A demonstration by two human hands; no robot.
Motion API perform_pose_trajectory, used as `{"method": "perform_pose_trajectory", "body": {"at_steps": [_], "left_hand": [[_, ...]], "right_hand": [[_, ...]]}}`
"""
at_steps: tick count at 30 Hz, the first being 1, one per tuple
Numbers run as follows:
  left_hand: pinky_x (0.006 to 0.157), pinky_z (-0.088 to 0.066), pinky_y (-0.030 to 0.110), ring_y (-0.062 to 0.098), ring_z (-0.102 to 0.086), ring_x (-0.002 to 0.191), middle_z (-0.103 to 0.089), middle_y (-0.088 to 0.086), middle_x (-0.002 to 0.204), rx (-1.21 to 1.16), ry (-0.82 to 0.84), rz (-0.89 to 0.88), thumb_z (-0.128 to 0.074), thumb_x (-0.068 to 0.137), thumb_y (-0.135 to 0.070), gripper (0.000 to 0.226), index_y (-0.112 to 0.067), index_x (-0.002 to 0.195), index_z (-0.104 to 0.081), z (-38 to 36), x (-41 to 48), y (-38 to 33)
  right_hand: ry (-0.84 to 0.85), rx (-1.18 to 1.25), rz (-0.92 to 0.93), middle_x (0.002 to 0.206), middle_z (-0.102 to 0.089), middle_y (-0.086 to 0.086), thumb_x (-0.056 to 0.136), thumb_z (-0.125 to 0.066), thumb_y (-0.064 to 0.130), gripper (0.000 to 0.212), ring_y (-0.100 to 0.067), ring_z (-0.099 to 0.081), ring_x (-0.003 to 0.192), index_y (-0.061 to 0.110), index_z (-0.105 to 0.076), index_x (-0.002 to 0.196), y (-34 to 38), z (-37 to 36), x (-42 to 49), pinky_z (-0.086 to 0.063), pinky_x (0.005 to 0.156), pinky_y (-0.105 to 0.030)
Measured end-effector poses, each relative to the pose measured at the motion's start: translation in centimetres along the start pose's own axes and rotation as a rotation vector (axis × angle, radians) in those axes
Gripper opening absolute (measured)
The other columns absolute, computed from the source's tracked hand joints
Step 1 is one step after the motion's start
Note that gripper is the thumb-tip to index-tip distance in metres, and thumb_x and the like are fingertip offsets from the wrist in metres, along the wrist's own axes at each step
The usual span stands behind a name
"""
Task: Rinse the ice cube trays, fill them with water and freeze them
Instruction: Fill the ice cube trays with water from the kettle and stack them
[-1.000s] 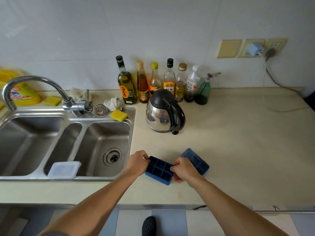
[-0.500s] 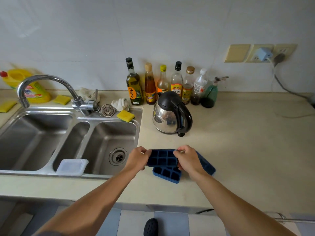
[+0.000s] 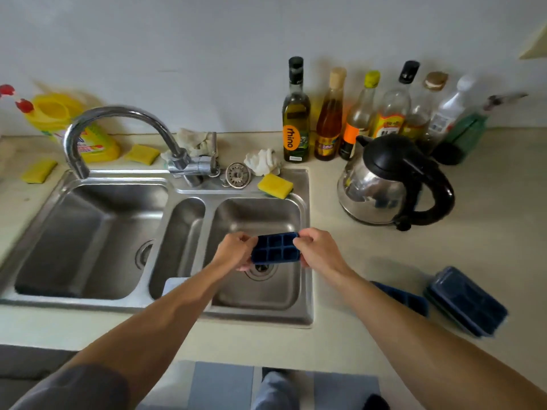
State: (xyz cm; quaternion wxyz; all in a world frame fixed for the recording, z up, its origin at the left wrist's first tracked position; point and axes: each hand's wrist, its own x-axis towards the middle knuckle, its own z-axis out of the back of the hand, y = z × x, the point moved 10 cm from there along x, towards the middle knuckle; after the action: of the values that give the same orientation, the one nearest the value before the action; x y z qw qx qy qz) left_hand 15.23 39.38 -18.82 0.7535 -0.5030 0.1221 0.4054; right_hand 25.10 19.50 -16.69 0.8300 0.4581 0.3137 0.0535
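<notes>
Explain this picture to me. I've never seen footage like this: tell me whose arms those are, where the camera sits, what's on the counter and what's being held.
No machine here: these are a person's bare arms, filmed by one wide-angle camera worn on their head and looking down. The left hand and right hand each pinch one end of a blue ice cube tray, holding it above the right basin of the steel sink. The faucet spout points toward the left basin. On the counter to the right lie a spare blue tray, a farther blue tray, a kettle and a row of bottles by the wall.
</notes>
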Motion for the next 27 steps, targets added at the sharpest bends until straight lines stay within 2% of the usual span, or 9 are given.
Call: {"method": "perform_pose_trajectory", "body": {"at_steps": [5,8,12,15,17,19,22,24,27], "left_hand": [[0.086,-0.059,0.047,0.033,-0.069,0.083,-0.071,0.027,0.108,0.021,0.087,0.134,-0.055,0.103,-0.026,0.029,-0.001,0.112,-0.067,1.7,5.4,4.7],[0.083,-0.060,0.042,0.027,-0.067,0.082,-0.071,0.022,0.110,0.065,0.143,0.194,-0.054,0.104,-0.026,0.027,-0.004,0.114,-0.066,1.1,7.9,7.0],[0.065,-0.058,0.032,0.023,-0.066,0.085,-0.068,0.015,0.104,0.087,0.211,0.221,-0.052,0.104,-0.023,0.028,-0.005,0.121,-0.064,-0.4,10.5,8.9],[0.087,-0.060,0.041,0.030,-0.067,0.105,-0.067,0.018,0.116,0.124,0.251,0.211,-0.051,0.104,-0.022,0.029,-0.004,0.124,-0.062,-1.8,12.2,9.7],[0.097,-0.056,0.044,0.032,-0.066,0.109,-0.067,0.019,0.119,0.164,0.266,0.207,-0.049,0.104,-0.021,0.031,-0.002,0.125,-0.061,-2.5,13.1,10.1],[0.099,-0.055,0.044,0.033,-0.066,0.110,-0.067,0.020,0.120,0.191,0.274,0.223,-0.049,0.105,-0.021,0.032,0.000,0.126,-0.061,-3.0,13.6,10.6],[0.099,-0.055,0.043,0.033,-0.066,0.110,-0.067,0.021,0.120,0.204,0.278,0.219,-0.049,0.105,-0.022,0.033,0.000,0.127,-0.061,-3.4,14.0,11.1],[0.097,-0.055,0.041,0.031,-0.066,0.108,-0.067,0.019,0.119,0.218,0.283,0.202,-0.049,0.105,-0.024,0.033,-0.001,0.126,-0.061,-3.4,14.1,10.9],[0.089,-0.054,0.038,0.028,-0.065,0.097,-0.067,0.020,0.113,0.239,0.266,0.155,-0.051,0.104,-0.027,0.031,-0.001,0.118,-0.062,-2.5,13.8,10.1]], "right_hand": [[0.035,-0.029,-0.123,0.102,-0.066,-0.005,0.097,-0.056,0.021,0.018,-0.027,-0.068,0.097,0.012,-0.064,0.111,-2.2,-7.7,4.7,-0.059,0.089,-0.049],[0.032,-0.009,-0.186,0.095,-0.058,0.006,0.098,-0.056,0.018,0.008,-0.020,-0.064,0.096,0.021,-0.055,0.106,-4.6,-10.5,6.5,-0.059,0.091,-0.046],[0.033,0.073,-0.312,0.092,-0.059,0.005,0.097,-0.055,0.009,0.012,-0.015,-0.061,0.088,0.020,-0.057,0.093,-8.1,-12.9,8.2,-0.057,0.088,-0.041],[0.027,0.149,-0.379,0.093,-0.060,0.005,0.099,-0.053,0.007,0.025,-0.011,-0.059,0.088,0.029,-0.055,0.088,-10.2,-14.0,8.9,-0.053,0.082,-0.033],[0.029,0.189,-0.409,0.096,-0.059,0.007,0.099,-0.052,0.006,0.030,-0.009,-0.058,0.092,0.034,-0.052,0.087,-11.2,-14.6,9.3,-0.051,0.089,-0.034],[0.033,0.215,-0.430,0.098,-0.058,0.009,0.100,-0.052,0.006,0.029,-0.009,-0.057,0.095,0.033,-0.053,0.091,-12.1,-14.8,9.7,-0.049,0.094,-0.036],[0.020,0.219,-0.423,0.101,-0.059,0.009,0.100,-0.054,0.007,0.022,-0.004,-0.056,0.093,0.028,-0.056,0.105,-12.8,-14.8,10.1,-0.046,0.085,-0.030],[0.022,0.218,-0.396,0.101,-0.058,0.011,0.100,-0.056,0.010,0.029,-0.002,-0.054,0.091,0.024,-0.055,0.125,-12.6,-14.7,10.1,-0.044,0.076,-0.025],[-0.022,0.132,-0.329,0.108,-0.059,0.005,0.099,-0.057,0.015,0.038,-0.004,-0.054,0.090,0.015,-0.051,0.137,-10.8,-13.1,9.5,-0.044,0.071,-0.023]]}}
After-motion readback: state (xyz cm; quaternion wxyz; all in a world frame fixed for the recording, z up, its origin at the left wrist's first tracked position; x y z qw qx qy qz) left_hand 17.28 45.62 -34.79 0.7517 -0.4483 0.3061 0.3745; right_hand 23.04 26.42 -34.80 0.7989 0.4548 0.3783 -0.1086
